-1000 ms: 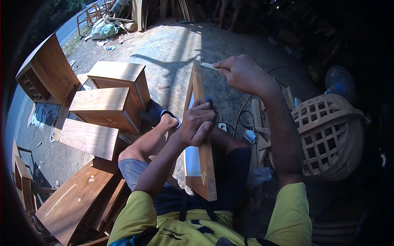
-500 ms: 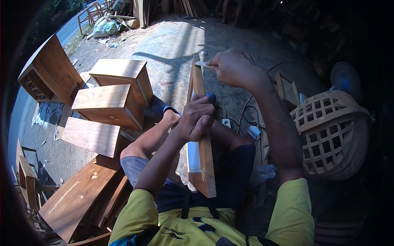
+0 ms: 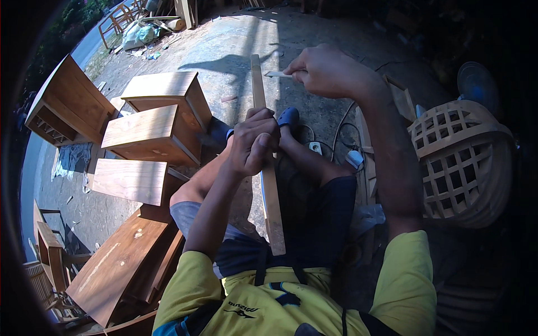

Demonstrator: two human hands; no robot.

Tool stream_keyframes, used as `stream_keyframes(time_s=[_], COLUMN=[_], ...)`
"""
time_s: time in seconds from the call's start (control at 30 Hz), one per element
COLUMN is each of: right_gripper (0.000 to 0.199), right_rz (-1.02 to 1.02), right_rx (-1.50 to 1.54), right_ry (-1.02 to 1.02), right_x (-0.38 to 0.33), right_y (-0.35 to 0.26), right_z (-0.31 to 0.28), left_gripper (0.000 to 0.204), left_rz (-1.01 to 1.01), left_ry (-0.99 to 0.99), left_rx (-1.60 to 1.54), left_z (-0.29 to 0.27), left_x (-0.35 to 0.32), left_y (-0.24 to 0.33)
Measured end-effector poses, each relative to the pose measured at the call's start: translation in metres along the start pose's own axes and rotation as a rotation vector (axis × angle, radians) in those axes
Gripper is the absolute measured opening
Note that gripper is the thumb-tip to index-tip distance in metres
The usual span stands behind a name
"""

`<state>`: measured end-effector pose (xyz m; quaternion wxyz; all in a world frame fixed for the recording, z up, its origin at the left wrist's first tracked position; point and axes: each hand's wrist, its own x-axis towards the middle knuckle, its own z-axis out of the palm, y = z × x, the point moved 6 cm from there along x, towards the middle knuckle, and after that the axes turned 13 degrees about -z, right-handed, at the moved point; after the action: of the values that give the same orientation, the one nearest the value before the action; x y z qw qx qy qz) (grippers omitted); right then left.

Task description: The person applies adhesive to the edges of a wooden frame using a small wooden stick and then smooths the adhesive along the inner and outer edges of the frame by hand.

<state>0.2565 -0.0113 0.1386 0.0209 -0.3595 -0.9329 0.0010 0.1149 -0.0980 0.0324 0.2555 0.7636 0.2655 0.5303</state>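
My left hand is closed round the middle of a long narrow wooden piece, which stands on edge between my knees. Mostly its narrow edge shows; a thin strip of blue-white shows along its left side below the hand. Beyond it and to the right, my right hand pinches a thin, flat, pale blade-like tool. The tool's tip points left, a little apart from the far end of the wooden piece. Its exact kind is too small to tell.
Several wooden cabinet boxes stand at the left, with a larger brown panel nearer. A lattice wooden basket-like piece is at the right. A white power socket and cables lie on the floor beside my blue shoe.
The wooden piece has turned so its edge faces up more, and my left hand shifted slightly left. My right hand moved right, taking the tool off the wood.
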Motion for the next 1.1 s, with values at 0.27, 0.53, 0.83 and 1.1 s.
stream_keyframes(time_s=[0.27,0.53,0.83,1.1], right_gripper=[0.037,0.040,0.042,0.042], right_rz=[0.218,0.072,-0.255,-0.313], right_rx=[0.962,1.218,1.077,1.083], right_ry=[0.455,0.461,0.500,0.485], right_x=[-0.117,-0.159,-0.093,-0.091], right_y=[-0.016,-0.176,-0.251,-0.230], right_z=[0.117,0.193,0.176,0.183], left_gripper=[0.064,0.080,0.083,0.086], left_rz=[-0.352,-0.507,-0.488,-0.538], left_ry=[0.085,0.226,0.299,0.452], left_rx=[-0.285,-0.758,-0.753,-0.860], left_z=[-0.085,-0.130,-0.145,-0.146], left_x=[-0.045,-0.086,-0.100,-0.103], left_y=[-0.040,-0.032,-0.033,-0.040])
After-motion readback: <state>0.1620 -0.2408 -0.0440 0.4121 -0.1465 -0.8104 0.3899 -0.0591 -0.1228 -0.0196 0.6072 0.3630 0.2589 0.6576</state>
